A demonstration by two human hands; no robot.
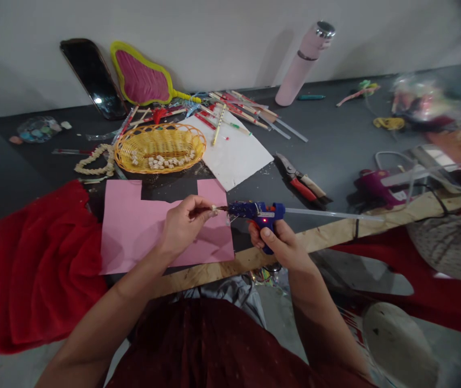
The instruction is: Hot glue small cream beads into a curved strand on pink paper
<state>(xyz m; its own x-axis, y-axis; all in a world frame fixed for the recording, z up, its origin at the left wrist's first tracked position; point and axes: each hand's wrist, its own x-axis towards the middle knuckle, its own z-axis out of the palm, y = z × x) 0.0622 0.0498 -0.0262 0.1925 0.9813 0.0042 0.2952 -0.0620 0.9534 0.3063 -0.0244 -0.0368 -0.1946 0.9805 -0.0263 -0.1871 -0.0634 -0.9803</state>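
My right hand [278, 241] is wrapped round the handle of a blue glue gun [259, 211], whose red light is lit and whose long clear glue stick [327, 214] sticks out to the right. My left hand [188, 221] pinches a small pale piece [214, 209] right at the gun's nozzle. Pink paper [123, 237] with a cut-out lies beneath my left hand. Behind it, a yellow wicker basket [158, 141] holds several small pale pieces [169, 161]. A ring of similar pale pieces [93, 160] rests to the basket's left.
Red cloth [48, 269] covers the left front. White paper [238, 156], pliers-like cutters [301, 180], scattered sticks [242, 110], a pink bottle [303, 67], a phone [95, 78] and a yellow-edged fan [144, 75] lie or stand behind. A purple device [384, 188] sits right.
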